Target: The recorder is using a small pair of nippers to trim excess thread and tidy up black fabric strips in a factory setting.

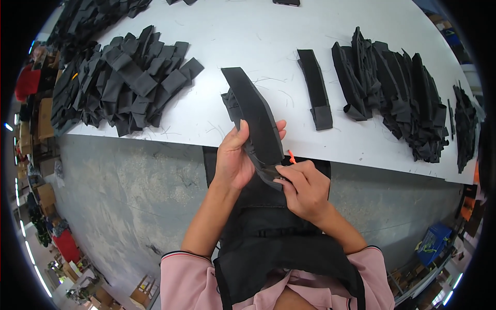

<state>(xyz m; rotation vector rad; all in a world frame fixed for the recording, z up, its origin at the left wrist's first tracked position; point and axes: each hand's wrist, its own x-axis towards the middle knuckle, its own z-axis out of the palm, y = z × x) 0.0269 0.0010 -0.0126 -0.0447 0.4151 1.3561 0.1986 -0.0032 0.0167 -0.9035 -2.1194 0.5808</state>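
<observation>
Over the table's near edge, my left hand [236, 160] is closed around a bundle of black fabric strips [258, 121], thumb on the near side and fingertips showing past the far side. The bundle tilts, its upper end pointing away from me. At its lower end my right hand [306, 188] is closed in a pinch. An orange tip [292, 157] pokes out beyond the right fingers, and a dark, partly shiny piece shows between them and the fabric. This may be a small cutting tool, mostly hidden. One single black strip [315, 90] lies on the table to the right.
On the white table [248, 31], a large heap of dark fabric pieces [139, 77] lies left and rows of black strips [392, 93] lie right. Farther right is a smaller dark pile [465, 126]. Loose threads are scattered about. A dark phone-like object [287, 2] sits at the far edge.
</observation>
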